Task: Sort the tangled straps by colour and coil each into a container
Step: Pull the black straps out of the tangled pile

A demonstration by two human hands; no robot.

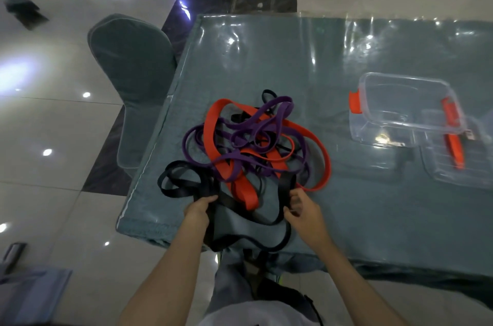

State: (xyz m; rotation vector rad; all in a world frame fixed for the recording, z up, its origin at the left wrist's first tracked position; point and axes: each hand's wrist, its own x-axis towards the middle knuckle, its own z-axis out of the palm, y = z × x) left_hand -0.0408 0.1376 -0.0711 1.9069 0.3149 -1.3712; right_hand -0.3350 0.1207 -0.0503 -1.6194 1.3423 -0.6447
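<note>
Here we tease the flat black webbing strap (234,205) out of the tangle.
Our left hand (198,209) and right hand (302,209) each grip it at the table's (266,58) near edge, apart, to draw it from the orange strap (241,187) and purple strap (240,136); clear plastic containers (405,109) wait near the right edge.

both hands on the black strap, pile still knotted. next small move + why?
Probably draw the black strap toward the table edge, out from under the pile. Left hand and right hand both grip it; its far loops still run under the red strap and purple strap.
</note>
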